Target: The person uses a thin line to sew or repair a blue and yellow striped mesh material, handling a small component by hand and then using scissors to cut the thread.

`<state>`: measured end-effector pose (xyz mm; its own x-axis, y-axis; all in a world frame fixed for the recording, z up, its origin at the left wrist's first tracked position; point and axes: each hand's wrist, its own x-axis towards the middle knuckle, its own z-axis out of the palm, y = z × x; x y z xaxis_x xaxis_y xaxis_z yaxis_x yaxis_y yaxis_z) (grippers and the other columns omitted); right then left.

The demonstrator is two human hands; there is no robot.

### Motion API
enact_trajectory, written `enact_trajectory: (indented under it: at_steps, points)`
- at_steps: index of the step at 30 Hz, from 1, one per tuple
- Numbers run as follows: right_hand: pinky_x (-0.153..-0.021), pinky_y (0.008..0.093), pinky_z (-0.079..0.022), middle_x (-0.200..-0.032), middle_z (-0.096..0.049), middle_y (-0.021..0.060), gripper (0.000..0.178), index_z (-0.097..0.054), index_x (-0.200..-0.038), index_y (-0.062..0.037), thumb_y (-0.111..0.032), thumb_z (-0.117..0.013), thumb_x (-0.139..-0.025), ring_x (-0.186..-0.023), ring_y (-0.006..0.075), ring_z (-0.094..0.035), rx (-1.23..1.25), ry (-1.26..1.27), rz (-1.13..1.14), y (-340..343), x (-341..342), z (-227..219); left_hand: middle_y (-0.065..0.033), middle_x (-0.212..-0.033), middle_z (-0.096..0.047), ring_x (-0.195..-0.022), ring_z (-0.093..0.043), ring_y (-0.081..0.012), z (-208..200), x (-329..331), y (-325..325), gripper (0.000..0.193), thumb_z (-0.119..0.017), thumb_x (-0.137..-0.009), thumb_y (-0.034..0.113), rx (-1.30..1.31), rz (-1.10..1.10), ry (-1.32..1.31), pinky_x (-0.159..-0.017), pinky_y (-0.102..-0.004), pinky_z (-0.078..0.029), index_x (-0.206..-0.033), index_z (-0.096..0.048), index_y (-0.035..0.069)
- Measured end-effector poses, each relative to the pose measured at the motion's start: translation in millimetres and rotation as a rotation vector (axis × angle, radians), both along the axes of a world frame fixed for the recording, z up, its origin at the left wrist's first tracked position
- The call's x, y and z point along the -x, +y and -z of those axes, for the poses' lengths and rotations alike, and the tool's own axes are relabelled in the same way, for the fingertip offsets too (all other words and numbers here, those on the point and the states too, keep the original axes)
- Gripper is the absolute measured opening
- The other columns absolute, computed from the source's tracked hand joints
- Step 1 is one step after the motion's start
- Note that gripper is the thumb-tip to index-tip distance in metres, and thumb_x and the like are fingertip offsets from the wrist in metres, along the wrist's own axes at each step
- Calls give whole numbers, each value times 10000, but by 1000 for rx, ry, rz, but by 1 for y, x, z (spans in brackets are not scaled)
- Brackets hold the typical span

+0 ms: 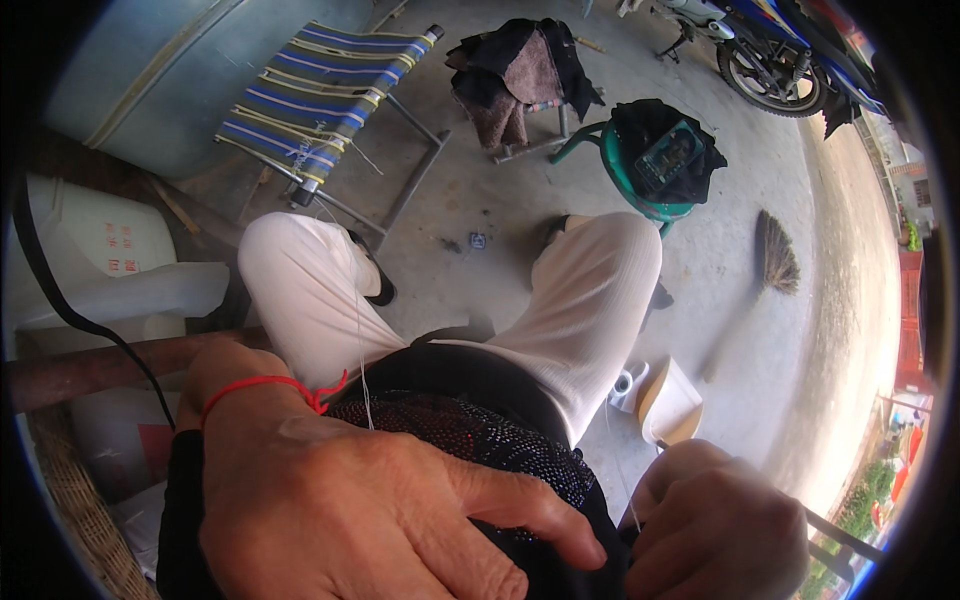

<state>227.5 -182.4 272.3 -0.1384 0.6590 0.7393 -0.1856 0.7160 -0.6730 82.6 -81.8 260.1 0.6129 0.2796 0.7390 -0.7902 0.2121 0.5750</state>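
Note:
My left hand (370,510) is large at the lower left, a red string (265,385) tied round its wrist. Its index finger stretches right, apart from the finger below. The thumb is hidden and nothing shows in its grip. Close by on the right, my right hand (720,525) is curled into a fist. A thin white thread (629,495) runs up to its fingers. Black cloth with small pale and red dots (470,430) lies over my lap, beyond the left hand. Another loose thread (361,350) hangs down over my pale trousers (310,290).
A striped folding stool (330,95) stands ahead on the left. Dark cloth covers another stool (530,65). A green stool (620,170) bears black cloth and a phone (672,157). A broom (775,255), a white spool (622,385) and a dustpan (672,405) are right; a motorcycle (775,50) stands far right.

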Motion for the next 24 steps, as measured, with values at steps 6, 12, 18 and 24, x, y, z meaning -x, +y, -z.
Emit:
enact_trajectory:
  at_steps: [6, 12, 18, 24]
  points:
    - [-370, 281, -367, -675, -580, 146, 193, -550, -691, 59, -69, -454, -798, -457, 203, -547, 467, -226, -357, -25, -44, -2, -54, -519, -487, -479, -493, -156, -2, 0, 0, 145, -606, -736, 23, -21, -2, 25, -716, -507, -423, -609, -559, -28]
    - [-339, 244, -323, -587, -521, 97, 123, -561, -662, 53, -25, -519, -748, -413, 151, -481, 199, -91, -229, -5, -18, 3, -54, -521, -486, -477, -489, -152, 2, -4, 1, 143, -603, -732, 19, -11, 5, -6, -719, -513, -422, -606, -559, -29]
    - [-302, 204, -262, -485, -448, 54, 88, -557, -621, 60, 41, -548, -706, -364, 103, -405, 73, -13, -72, 6, -10, -7, -53, -520, -489, -475, -488, -155, -4, -1, 7, 134, -603, -735, 22, -71, 26, 47, -738, -530, -413, -620, -561, -33]
    - [-384, 280, -379, -609, -555, 93, 81, -603, -738, 13, -66, -582, -741, -452, 172, -524, 249, -241, -131, 1, -34, 8, -76, -647, -585, -654, -568, -207, 2, -11, 51, 68, -625, -744, 63, -376, 41, 255, -862, -492, -392, -710, -626, 4]
